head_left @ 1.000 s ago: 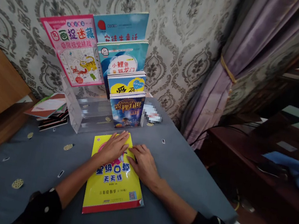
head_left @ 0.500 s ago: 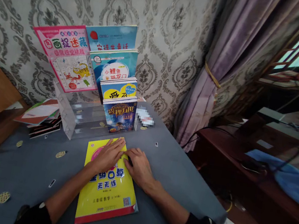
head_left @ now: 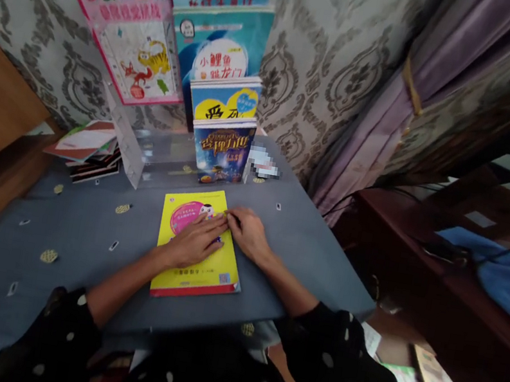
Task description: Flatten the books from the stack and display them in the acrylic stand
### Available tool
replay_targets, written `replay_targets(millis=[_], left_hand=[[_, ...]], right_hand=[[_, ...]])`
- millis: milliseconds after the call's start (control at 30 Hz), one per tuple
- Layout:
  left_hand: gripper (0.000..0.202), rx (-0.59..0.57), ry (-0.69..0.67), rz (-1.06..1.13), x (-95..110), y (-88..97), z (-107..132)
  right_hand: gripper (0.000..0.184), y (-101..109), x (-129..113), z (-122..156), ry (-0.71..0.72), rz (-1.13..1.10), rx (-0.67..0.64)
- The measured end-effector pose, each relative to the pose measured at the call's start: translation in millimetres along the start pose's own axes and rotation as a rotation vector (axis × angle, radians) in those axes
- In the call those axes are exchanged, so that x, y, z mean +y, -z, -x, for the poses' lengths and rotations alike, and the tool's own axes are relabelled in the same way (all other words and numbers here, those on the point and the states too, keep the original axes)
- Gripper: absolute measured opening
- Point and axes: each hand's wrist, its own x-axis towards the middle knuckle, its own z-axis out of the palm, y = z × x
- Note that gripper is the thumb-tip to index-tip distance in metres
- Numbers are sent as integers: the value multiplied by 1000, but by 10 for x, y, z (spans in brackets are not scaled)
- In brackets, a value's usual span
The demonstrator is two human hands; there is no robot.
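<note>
Head view: a pile of thin, dark-edged books lies on the grey-blue cloth-covered table; rightward, the left hand rests flat, grasping nothing, on a yellow rectangular paper book with a red bottom band; the right hand curls at its right edge, whether pinching I cannot tell.

A purple curtain is gathered by a yellowish tie near the patterned wall; a blue cloth is laid on dark-red furniture.
</note>
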Motion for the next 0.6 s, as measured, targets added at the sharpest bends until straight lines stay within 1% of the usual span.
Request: replay_targets(millis=[167, 367, 467, 600], left_hand=[[49, -66, -63, 20, 223, 11, 218], [45, -142, -224, -12, 464, -3, 480], [45, -148, -243, -36, 531, -7, 593], [49, -141, -231, -53, 579, -17, 751]], right_hand=[[27, -32, 17, 3, 47, 23, -4], [25, -75, 55, 8, 89, 27, 24], [24, -90, 66, 11, 98, 33, 25], [25, -91, 63, 29, 109, 48, 16]])
